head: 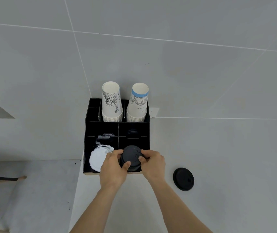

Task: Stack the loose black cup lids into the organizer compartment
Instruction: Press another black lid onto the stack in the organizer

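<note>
A black organizer (87,142) stands on a pale counter against the wall. Both my hands hold a stack of black cup lids (131,156) over its front right compartment. My left hand (113,167) grips the stack's left side, thumb on its front edge. My right hand (153,163) grips the right side. One loose black lid (183,179) lies flat on the counter to the right of the organizer. More black lids (132,132) sit in the middle right compartment.
White lids (97,158) fill the front left compartment. Two stacks of paper cups (112,103) (138,105) stand in the back compartments. The counter's left edge (77,190) drops to a grey floor. A wall socket (153,112) sits behind the organizer.
</note>
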`<state>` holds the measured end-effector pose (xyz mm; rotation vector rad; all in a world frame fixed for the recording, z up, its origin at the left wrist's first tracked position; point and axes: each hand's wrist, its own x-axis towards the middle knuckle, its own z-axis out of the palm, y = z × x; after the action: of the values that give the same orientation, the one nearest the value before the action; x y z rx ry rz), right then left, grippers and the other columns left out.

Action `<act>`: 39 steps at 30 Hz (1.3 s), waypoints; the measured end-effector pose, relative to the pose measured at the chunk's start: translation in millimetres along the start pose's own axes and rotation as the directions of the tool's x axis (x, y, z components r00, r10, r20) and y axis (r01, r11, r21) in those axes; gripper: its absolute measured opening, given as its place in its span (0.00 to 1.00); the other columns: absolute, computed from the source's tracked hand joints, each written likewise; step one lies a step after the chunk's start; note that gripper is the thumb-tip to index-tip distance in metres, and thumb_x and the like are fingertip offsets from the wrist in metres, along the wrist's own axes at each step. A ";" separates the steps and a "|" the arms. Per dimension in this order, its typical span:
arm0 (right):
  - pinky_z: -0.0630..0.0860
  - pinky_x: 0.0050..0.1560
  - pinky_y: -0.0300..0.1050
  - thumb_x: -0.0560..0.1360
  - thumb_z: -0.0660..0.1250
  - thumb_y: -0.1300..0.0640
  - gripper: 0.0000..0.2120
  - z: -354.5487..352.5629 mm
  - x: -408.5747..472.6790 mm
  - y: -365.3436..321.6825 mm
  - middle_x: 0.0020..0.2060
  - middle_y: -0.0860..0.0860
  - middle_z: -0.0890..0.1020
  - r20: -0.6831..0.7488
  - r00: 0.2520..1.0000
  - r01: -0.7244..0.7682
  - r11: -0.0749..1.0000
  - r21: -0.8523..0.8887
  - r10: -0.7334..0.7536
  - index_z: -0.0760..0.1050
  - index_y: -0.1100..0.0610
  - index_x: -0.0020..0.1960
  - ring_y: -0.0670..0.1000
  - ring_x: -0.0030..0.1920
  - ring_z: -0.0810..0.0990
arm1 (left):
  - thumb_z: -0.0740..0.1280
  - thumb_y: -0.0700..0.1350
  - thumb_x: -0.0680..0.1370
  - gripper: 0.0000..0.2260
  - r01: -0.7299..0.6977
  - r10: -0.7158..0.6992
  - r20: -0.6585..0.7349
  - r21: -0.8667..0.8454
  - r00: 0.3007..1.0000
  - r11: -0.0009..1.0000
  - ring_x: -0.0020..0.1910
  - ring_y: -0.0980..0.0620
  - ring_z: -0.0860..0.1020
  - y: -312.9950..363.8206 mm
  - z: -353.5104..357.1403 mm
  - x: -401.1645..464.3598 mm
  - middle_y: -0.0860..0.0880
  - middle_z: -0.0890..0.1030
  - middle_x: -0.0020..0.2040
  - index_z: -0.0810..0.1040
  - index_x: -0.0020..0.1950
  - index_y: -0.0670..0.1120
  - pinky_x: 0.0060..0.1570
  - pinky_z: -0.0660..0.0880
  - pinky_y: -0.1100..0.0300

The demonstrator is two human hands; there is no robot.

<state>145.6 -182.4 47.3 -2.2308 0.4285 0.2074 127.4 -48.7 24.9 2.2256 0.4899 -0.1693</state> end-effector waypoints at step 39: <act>0.77 0.60 0.51 0.74 0.65 0.59 0.26 -125.3 11.5 159.6 0.63 0.54 0.78 0.154 0.914 -0.389 0.918 0.073 0.375 0.67 0.54 0.72 0.55 0.59 0.79 | 0.73 0.53 0.71 0.38 0.098 -0.092 0.566 0.020 0.819 0.995 0.60 0.50 0.78 99.4 162.4 -77.2 0.51 0.77 0.66 0.59 0.77 0.53 0.61 0.77 0.52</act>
<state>97.4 -376.3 10.1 -1.9990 0.7822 0.5303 103.6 -252.3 12.1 2.0060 0.2652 -0.8554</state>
